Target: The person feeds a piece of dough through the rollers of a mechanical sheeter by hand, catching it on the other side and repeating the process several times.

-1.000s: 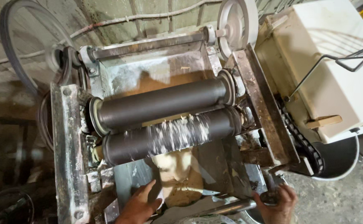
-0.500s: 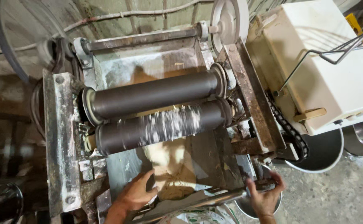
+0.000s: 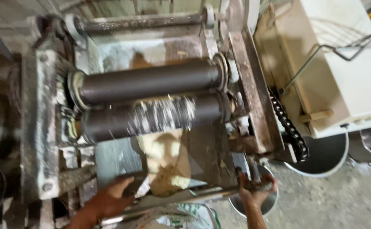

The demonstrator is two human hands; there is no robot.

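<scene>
A dark two-roller machine fills the view: an upper roller (image 3: 147, 85) and a lower roller (image 3: 151, 116) smeared with white dough bits. A tan sheet of dough (image 3: 166, 161) hangs out below the lower roller onto the metal chute (image 3: 113, 157). My left hand (image 3: 109, 199) rests flat on the chute's front edge, just left of the dough. My right hand (image 3: 255, 188) grips the end of a metal bar (image 3: 185, 199) that runs along the machine's front.
A drive chain (image 3: 289, 127) runs down the machine's right side. A cream-coloured machine (image 3: 342, 72) with a wire guard stands to the right. Round metal bowls (image 3: 325, 157) sit on the concrete floor. A printed sack (image 3: 181, 218) lies at the bottom.
The dough sheet has come further out below the rollers. My right hand has closed on the bar's end, and my left hand has shifted left along the front edge.
</scene>
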